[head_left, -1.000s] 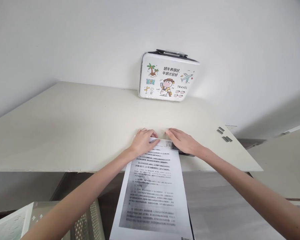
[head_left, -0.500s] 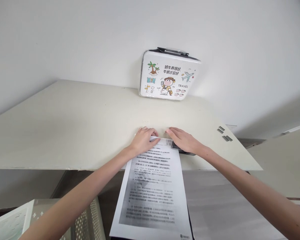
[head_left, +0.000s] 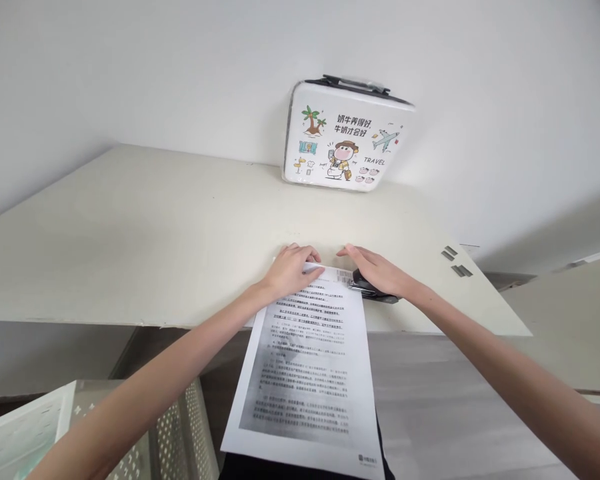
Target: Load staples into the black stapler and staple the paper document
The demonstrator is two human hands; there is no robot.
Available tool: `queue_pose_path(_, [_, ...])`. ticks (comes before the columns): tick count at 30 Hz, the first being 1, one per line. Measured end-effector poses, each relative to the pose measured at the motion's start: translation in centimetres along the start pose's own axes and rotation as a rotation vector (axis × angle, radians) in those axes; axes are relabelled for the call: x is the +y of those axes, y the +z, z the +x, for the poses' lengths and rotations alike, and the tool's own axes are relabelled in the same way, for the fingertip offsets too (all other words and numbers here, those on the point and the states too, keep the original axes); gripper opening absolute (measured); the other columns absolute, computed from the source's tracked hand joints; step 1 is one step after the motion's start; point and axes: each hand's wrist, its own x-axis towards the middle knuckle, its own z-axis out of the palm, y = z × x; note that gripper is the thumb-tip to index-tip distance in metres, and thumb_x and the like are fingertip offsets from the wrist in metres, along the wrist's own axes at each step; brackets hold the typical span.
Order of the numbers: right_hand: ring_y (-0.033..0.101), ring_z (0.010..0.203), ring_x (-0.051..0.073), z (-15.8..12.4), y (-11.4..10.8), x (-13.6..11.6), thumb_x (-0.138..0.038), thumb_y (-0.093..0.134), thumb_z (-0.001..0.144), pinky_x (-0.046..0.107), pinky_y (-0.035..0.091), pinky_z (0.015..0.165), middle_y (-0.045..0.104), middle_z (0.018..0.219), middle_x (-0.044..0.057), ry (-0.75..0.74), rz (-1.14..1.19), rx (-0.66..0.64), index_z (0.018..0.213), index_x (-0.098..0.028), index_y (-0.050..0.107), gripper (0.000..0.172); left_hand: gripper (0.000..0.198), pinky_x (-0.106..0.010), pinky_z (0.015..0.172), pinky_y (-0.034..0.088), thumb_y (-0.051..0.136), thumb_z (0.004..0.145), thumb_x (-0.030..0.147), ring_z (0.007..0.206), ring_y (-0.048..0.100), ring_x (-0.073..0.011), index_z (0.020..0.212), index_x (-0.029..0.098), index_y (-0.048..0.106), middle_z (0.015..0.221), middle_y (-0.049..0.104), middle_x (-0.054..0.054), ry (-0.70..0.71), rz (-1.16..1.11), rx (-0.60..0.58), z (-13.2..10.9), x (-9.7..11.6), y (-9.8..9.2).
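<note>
A printed sheet of paper [head_left: 300, 373] lies over the table's front edge, its lower part hanging past it. My left hand [head_left: 295, 269] holds the sheet's top left part, thumb on top and fingers curled at the upper edge. At the top right corner of the paper sits a black stapler [head_left: 380, 293], its front end over the corner. My right hand [head_left: 375, 269] rests on top of the stapler, palm over its upper arm and fingers reaching past it. The hand partly hides the stapler, whose upper arm stands raised from the base.
A white case with cartoon prints [head_left: 345, 137] leans on the wall at the back of the table [head_left: 130, 233]. Several strips of staples [head_left: 455, 261] lie at the right. A pale perforated basket [head_left: 175, 427] stands below, at the lower left.
The stapler's upper arm has risen, and my right hand has lifted slightly with it. My left hand keeps its hold on the paper. The whole view has shifted a little.
</note>
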Motion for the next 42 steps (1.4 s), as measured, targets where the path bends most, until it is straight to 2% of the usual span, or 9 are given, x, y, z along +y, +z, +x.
queue_pose_path(19, [0.046,0.148,0.033,0.0,0.3,-0.2,-0.075,0.007,0.101,0.046,0.037,0.121,0.055,0.157,0.002,-0.018,-0.088,0.012,0.136,-0.028,0.065,0.083,0.017,-0.044,0.104,0.043,0.066,0.093,0.037,0.106,0.065,-0.0254,0.103,0.023,0.065,0.102,0.074,-0.003,-0.008,0.011,-0.022,0.0,0.2,-0.1])
queue_pose_path(42, [0.047,0.146,0.033,-0.2,0.4,-1.0,-0.067,0.012,0.104,0.052,0.036,0.121,0.057,0.154,0.003,-0.002,-0.11,0.027,0.131,-0.03,0.067,0.071,0.018,-0.044,0.102,0.044,0.069,0.092,0.036,0.103,0.065,-0.0251,0.103,0.023,0.065,0.098,0.073,-0.003,-0.041,0.004,0.009,0.0,0.4,0.1])
